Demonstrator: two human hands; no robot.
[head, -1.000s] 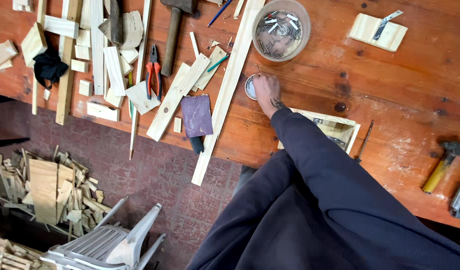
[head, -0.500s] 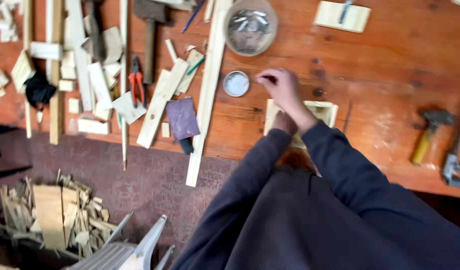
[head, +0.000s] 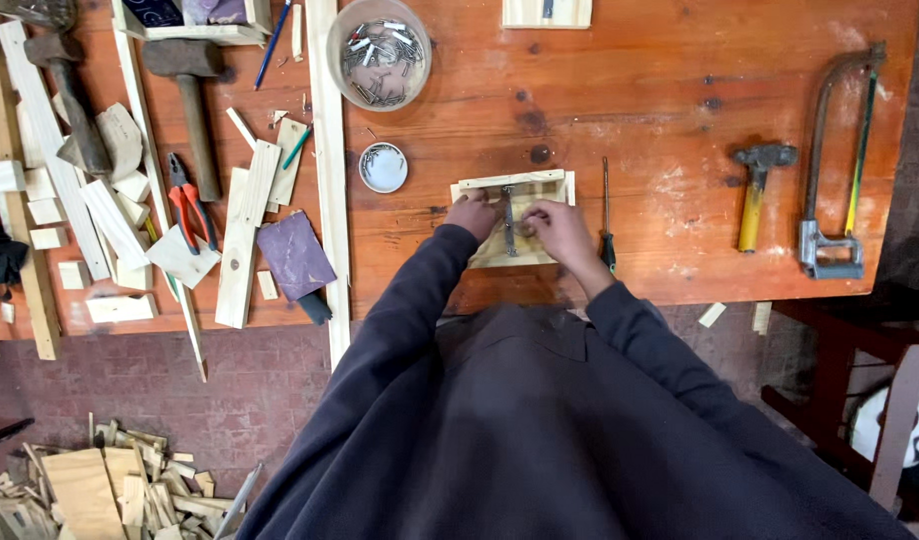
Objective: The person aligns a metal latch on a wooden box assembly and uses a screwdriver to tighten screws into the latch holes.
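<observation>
both hands on the small wooden frame (head: 513, 218) at desk (head: 660, 120) edge: left hand (head: 472, 215) steadies its side, right hand (head: 555, 228) pinches a metal fitting (head: 508, 215) inside. fitting looks unfixed; screwdriver (head: 607, 215) idle just right.

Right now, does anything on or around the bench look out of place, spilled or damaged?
Nothing spilled or damaged. Both hands, left hand and right hand, rest on the small wooden frame. The oddities: offcuts heaped on the brick floor, and a long wood strip overhanging the workbench edge.
</observation>
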